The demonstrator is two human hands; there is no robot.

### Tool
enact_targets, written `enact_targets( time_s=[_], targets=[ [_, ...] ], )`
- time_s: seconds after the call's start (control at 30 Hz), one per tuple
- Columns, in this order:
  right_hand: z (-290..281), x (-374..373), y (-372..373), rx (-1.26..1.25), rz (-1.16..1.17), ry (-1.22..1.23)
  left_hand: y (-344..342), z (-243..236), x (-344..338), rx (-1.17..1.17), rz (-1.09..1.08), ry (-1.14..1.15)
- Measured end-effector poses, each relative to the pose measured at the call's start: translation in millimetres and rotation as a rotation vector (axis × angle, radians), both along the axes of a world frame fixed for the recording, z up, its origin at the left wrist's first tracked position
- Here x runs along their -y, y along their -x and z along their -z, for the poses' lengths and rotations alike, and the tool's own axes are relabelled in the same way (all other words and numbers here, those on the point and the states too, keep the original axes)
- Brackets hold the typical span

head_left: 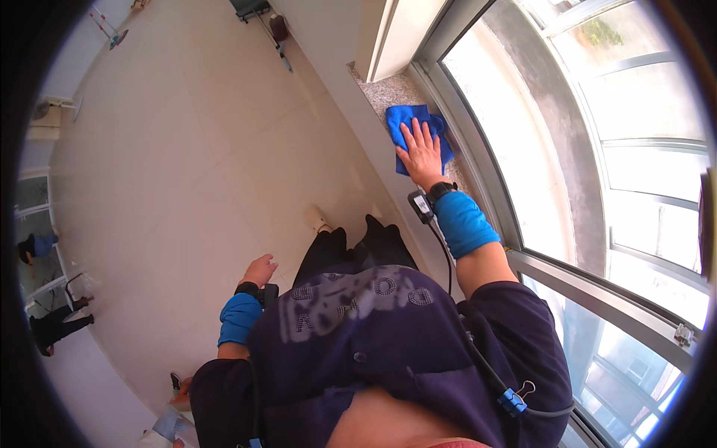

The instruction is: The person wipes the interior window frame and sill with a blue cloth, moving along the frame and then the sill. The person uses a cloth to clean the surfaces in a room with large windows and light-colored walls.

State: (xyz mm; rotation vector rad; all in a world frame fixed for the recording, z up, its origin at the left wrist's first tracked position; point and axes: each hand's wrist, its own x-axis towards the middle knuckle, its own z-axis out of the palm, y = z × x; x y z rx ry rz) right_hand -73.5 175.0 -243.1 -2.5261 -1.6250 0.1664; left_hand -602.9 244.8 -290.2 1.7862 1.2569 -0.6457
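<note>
My right hand (423,155) lies flat on a folded blue cloth (400,116), fingers spread, pressing it to the speckled stone windowsill (379,92). The cloth spans most of the sill's width, its far edges creased. My left hand (259,270) hangs beside my body above the floor, touching nothing. Its fingers are loosely bent and apart, with nothing seen in them. Both forearms wear blue sleeves and black wrist straps; a small black device with a cable sits by the right wrist.
A grey metal window frame (478,131) borders the sill on the right, and a white upright (388,41) stands at its far end. A long-handled tool (282,52) is on the floor by the wall. Other people (56,325) are at the far left.
</note>
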Motion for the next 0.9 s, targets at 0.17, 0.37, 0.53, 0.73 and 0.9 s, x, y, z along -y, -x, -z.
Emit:
enact_targets(
  time_s=[0.17, 0.37, 0.53, 0.73, 0.9],
  targets=[
    [0.0, -35.4, -12.0, -0.085, 0.037, 0.020, 20.9, 5.5, 0.3, -0.114, -0.038, 0.037],
    [-16.9, 88.3, 9.1, -0.041, -0.215, 0.005, -21.2, 7.1, 12.3, 0.024, 0.018, 0.009],
    [-40.8, 238.8, 27.1, -0.103, -0.235, 0.193, -68.5, -1.6, 22.2, 0.142, -0.001, 0.062],
    [-40.5, 279.2, 46.0, -0.156, -0.073, 0.290, -70.8, 0.2, 20.2, 0.184, -0.013, 0.053],
    [-22.5, 164.0, 29.0, -0.073, -0.052, 0.146, -37.4, 12.4, 9.7, 0.055, 0.044, 0.047]
  ],
)
